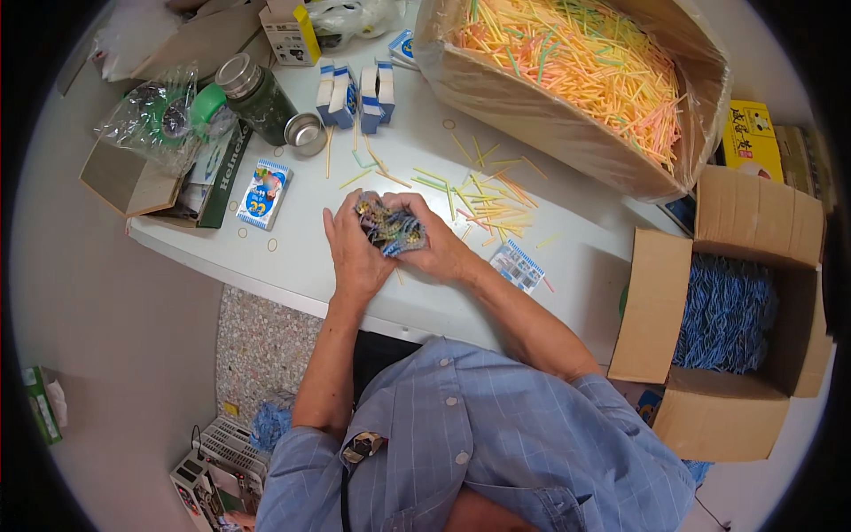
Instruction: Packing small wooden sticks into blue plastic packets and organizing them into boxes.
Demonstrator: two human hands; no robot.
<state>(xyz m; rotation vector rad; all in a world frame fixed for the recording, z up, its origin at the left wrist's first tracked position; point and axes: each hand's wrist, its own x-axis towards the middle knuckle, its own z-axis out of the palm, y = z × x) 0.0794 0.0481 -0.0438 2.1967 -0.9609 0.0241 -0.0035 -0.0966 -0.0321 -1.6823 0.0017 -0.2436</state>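
Observation:
My left hand (353,257) and my right hand (441,250) close together around a bundle of crinkled blue packets (390,228) at the table's near side. Its ruffled edges face up, with yellow and dark bits among them; my palms hide the rest. Short yellow, pink and green straws (496,199) lie scattered beyond my right hand. A flat blue-and-white packet (518,266) rests beside my right forearm. Another colourful packet (264,195) lies to the left of my hands. Thin rubber bands (273,245) are strewn near it.
A large plastic-lined carton of straws (567,142) stands far right. Rows of blue packets fill an open cardboard box (651,306) at right. Banded blue-and-white stacks (337,93), a dark green flask (259,97), its metal cup (306,135) and a green box (232,173) stand at the back left.

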